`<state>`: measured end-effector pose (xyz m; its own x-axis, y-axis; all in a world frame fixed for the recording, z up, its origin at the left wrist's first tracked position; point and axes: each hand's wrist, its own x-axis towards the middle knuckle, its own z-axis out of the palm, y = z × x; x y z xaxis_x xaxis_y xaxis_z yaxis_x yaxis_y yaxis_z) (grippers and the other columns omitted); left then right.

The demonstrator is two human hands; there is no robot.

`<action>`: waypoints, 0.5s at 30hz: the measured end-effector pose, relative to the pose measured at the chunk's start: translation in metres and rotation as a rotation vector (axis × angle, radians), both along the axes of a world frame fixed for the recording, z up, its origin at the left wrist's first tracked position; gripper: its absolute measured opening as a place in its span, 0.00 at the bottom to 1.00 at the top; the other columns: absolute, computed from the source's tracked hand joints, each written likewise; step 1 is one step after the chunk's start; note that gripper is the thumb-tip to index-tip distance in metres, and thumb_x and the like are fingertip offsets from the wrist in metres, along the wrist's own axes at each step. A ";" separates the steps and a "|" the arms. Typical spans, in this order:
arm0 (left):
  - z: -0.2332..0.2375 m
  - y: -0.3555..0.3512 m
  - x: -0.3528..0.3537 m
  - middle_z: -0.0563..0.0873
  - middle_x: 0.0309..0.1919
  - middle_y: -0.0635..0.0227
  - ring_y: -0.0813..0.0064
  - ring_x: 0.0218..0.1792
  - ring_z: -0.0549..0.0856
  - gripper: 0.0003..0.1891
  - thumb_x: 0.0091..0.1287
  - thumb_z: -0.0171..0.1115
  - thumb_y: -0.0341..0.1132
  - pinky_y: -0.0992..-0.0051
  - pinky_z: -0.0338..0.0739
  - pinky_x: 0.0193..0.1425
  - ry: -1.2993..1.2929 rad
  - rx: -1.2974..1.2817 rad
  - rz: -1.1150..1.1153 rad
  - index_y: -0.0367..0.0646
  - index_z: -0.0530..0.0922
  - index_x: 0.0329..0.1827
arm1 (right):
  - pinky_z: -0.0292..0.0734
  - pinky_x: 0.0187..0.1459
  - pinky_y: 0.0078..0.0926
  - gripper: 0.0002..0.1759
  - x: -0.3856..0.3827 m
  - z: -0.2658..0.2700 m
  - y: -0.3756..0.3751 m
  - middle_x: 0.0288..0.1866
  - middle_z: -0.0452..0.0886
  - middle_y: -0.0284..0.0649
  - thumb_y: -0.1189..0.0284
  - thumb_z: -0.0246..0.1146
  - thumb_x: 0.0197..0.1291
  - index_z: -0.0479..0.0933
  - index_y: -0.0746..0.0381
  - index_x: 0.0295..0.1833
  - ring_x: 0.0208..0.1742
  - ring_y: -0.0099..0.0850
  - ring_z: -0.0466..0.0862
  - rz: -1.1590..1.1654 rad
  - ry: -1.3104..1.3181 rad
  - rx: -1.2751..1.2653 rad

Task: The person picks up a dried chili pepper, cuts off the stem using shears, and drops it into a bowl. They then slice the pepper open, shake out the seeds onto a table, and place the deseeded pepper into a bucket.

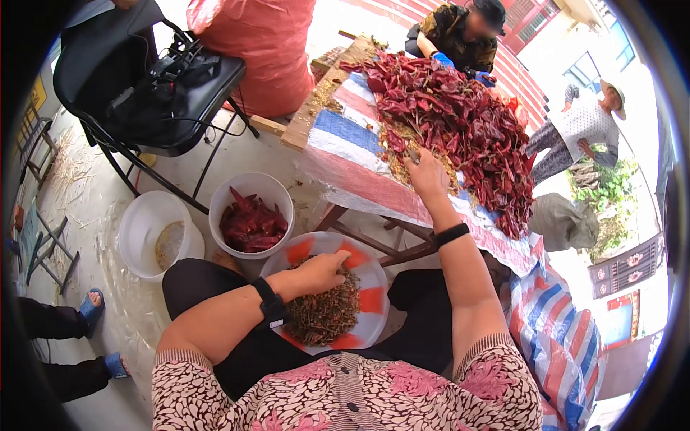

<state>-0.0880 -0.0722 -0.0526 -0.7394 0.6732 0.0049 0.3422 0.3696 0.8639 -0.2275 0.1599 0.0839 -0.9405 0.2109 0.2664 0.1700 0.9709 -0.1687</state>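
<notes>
My left hand [318,274] is over a white and orange basin [372,302] on my lap, its fingers bent above a heap of dry stems [327,312]. What it holds, if anything, is hidden. On the table, my right hand [428,174] is closed round a small metal tool [414,155], at the near edge of a big pile of dried red chilies [460,115]. Crumbs and seeds [402,169] lie around its fingertips. Left of the basin, a white bucket [287,197] holds red chilies [251,224].
A second white bucket [136,223] stands at the left, below a black chair [169,136] with cables on it. A red sack [269,57] is behind. One person [460,32] in blue gloves sits across the table; another person [586,133] stands at the right.
</notes>
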 end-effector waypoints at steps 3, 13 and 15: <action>0.012 0.005 -0.010 0.83 0.39 0.53 0.53 0.41 0.84 0.21 0.61 0.62 0.29 0.61 0.77 0.49 0.024 0.149 0.056 0.36 0.71 0.57 | 0.74 0.46 0.46 0.17 -0.010 -0.005 0.005 0.40 0.83 0.49 0.54 0.62 0.58 0.77 0.55 0.44 0.46 0.49 0.82 -0.023 0.039 -0.100; 0.102 -0.003 -0.023 0.72 0.60 0.55 0.53 0.60 0.73 0.33 0.56 0.65 0.28 0.56 0.62 0.66 0.918 0.179 0.489 0.42 0.66 0.67 | 0.52 0.20 0.17 0.10 0.098 0.033 -0.043 0.19 0.64 0.24 0.67 0.58 0.62 0.70 0.57 0.28 0.19 0.14 0.60 0.291 -0.292 -1.199; 0.104 -0.001 -0.023 0.74 0.59 0.56 0.55 0.61 0.73 0.34 0.56 0.65 0.28 0.53 0.59 0.67 0.970 0.146 0.494 0.43 0.65 0.68 | 0.49 0.18 0.17 0.09 0.118 0.034 -0.050 0.18 0.62 0.23 0.68 0.57 0.62 0.70 0.56 0.30 0.16 0.14 0.57 0.244 -0.493 -1.430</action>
<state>-0.1113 -0.0731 0.0512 -0.5658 0.2497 0.7858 0.7424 0.5690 0.3538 -0.1094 0.1096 0.1175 -0.9205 -0.1568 -0.3580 0.3528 0.0610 -0.9337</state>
